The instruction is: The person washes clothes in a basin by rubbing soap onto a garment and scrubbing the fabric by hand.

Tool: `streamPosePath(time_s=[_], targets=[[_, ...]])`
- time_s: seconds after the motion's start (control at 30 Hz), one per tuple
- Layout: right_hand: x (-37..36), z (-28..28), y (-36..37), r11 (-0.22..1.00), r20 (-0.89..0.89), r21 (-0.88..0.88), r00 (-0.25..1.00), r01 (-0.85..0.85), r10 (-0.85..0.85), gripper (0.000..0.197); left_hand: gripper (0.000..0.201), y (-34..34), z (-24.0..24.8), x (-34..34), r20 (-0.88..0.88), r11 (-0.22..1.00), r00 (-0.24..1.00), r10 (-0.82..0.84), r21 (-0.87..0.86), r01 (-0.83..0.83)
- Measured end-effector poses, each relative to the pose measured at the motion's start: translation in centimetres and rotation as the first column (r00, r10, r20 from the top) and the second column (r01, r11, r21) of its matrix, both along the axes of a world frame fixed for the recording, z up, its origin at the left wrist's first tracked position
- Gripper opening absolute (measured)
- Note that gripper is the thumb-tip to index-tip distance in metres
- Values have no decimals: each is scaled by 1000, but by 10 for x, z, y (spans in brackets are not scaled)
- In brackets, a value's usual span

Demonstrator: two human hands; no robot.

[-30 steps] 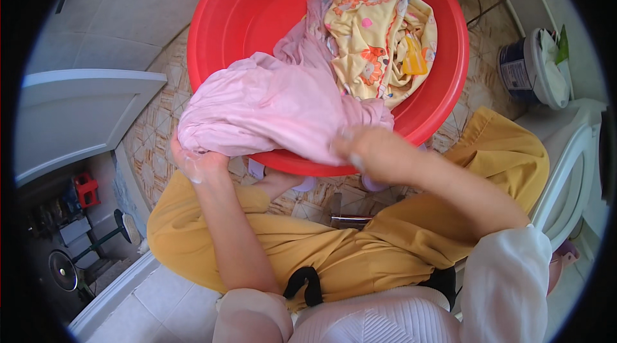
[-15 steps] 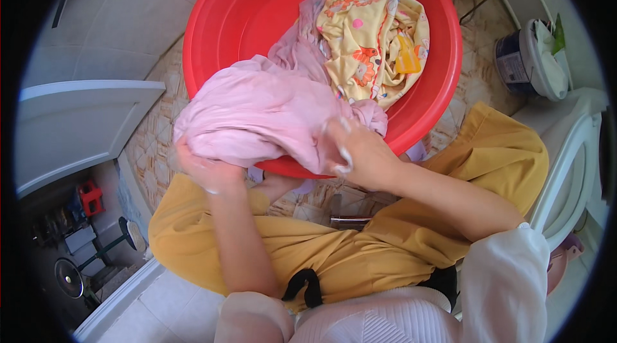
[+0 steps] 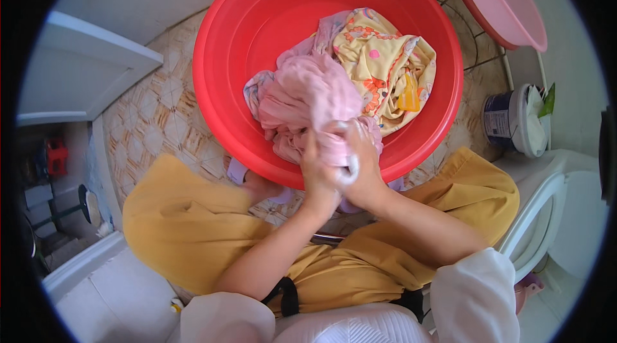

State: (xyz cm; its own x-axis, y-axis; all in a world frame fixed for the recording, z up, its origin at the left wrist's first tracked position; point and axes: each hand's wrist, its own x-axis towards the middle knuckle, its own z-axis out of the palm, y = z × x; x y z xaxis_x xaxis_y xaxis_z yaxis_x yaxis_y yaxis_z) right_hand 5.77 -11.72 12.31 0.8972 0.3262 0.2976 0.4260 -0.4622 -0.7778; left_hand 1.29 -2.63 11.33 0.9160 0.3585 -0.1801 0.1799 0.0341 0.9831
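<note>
A wet pink cloth (image 3: 308, 89) lies bunched in a large red basin (image 3: 215, 86), its near end gathered at the front rim. My left hand (image 3: 319, 179) is closed round that near end from the left. Pressed against it from the right, my right hand (image 3: 366, 166) grips the same bunch, with white suds on its fingers. Beside the pink cloth rests a yellow patterned cloth (image 3: 382, 66) with orange and pink prints. An orange-yellow block (image 3: 409, 93) sits in its folds; I cannot tell its exact kind.
Pink and red basins (image 3: 504, 2) rest on a wire stand at the far right. A white bucket (image 3: 517, 121) stands below them, near a toilet (image 3: 536, 214). At the left is a pale door (image 3: 90, 70). Patterned tiles (image 3: 144, 118) cover the floor.
My hands have come together at the front of the basin. The pink cloth, spread over the left rim before, is now bunched inside it. The view has shifted a little.
</note>
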Motion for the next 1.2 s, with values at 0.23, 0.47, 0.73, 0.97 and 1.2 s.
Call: streamPosePath(time_s=[0.23, 0.47, 0.73, 0.97, 1.2], targets=[[35, -29, -15, 849, -711, 319, 699, 422, -79, 24, 41, -29, 5, -14, 183, 945, 968, -171, 309, 109], [43, -53, -29, 985, -720, 5, 684, 171, -115, 33, 35, -27, 5, -33, -212, 906, 917, -338, 190, 378], [35, -27, -35, 954, -877, 191, 477, 232, 60, 27, 32, -28, 2, -31, 21, 850, 923, -385, 398, 345], [48, -36, -32, 936, -750, 216, 660, 279, -23, 34, 18, -18, 2, -20, -283, 795, 958, -42, -590, -139], [20, -1, -31, 932, -827, 363, 455, -17, 331, 62, 60, 37, -9, 20, -269, 297, 963, -14, -921, -253]])
